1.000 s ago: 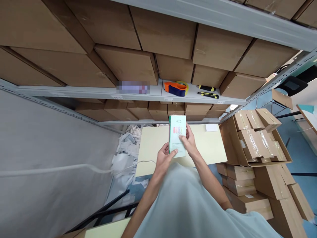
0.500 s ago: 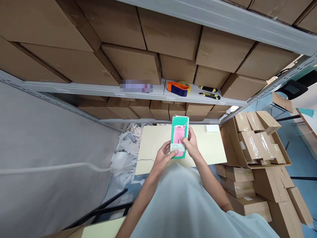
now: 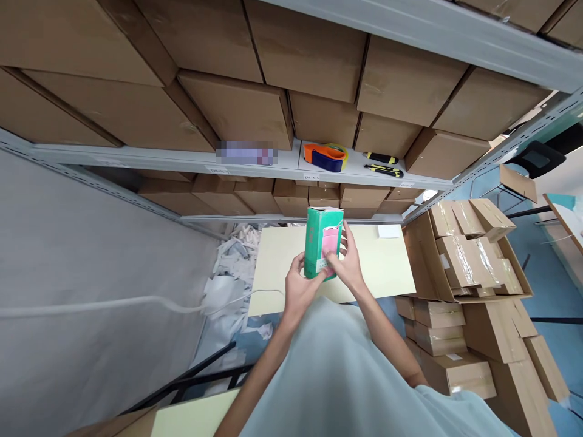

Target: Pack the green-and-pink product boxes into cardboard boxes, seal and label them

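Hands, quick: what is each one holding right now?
Left hand: closed around the green box.
Right hand: closed on the green box too.

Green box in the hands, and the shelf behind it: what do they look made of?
The green box, gripped by the left hand and right hand, looks like printed paperboard with a slight sheen: crisp folded edges, a pink product picture on one face. The shelf looks like grey painted metal, matt: a thin straight front edge carrying small labels.
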A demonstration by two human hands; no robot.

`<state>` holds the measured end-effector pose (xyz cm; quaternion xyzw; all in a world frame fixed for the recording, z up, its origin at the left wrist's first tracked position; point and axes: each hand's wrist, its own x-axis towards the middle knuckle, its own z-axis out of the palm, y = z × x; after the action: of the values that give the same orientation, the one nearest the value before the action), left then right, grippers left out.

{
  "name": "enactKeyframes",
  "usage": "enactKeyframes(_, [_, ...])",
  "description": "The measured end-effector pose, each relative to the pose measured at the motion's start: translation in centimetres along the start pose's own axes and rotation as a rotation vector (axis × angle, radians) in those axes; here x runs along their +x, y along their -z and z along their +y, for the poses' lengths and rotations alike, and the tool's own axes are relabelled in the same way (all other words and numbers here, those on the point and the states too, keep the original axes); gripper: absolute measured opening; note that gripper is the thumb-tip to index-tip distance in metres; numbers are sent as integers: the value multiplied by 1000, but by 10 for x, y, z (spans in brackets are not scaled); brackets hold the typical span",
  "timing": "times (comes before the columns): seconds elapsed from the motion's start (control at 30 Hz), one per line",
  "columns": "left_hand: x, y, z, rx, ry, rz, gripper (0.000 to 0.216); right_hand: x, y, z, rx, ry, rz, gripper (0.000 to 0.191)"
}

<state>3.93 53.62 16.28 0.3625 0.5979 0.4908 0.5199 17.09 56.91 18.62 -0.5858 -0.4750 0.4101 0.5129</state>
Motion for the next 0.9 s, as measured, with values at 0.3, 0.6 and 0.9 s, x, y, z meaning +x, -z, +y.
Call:
enactKeyframes(0.3, [-4,14,9,-274,207,-363,75,5,16,6,241,-18,-35,93])
enactKeyframes(0.6, [-3,11,1,-291,175,-298,72,7,24,10,249,16,-142,88])
enactKeyframes(0.9, [-12,-8,0,70,-106,75,68,-9,7,-2,-25,24,60,105])
